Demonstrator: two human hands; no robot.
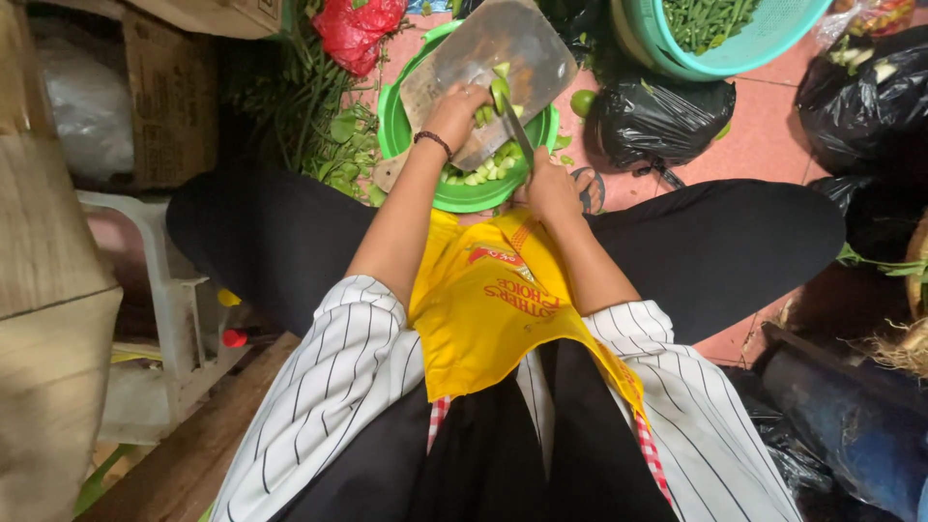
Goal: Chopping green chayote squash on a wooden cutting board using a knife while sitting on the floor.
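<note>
I sit over a green plastic basin (391, 121) on the floor with a worn wooden chopping board (503, 53) laid across it. My left hand (454, 106) presses a pale green vegetable (498, 87) down on the board. My right hand (549, 188) grips a knife (517, 126) whose dark blade reaches up to the vegetable. Cut green pieces (483, 172) lie in the basin under the board. A dark bead bracelet (433, 141) circles my left wrist.
A teal basket of green beans (720, 34) stands at the top right, with black plastic bags (657, 116) beside it. Leafy greens (309, 116) and a red bag (356, 29) lie left of the basin. Cardboard boxes (169, 97) and a white plastic stool (164, 280) stand on the left.
</note>
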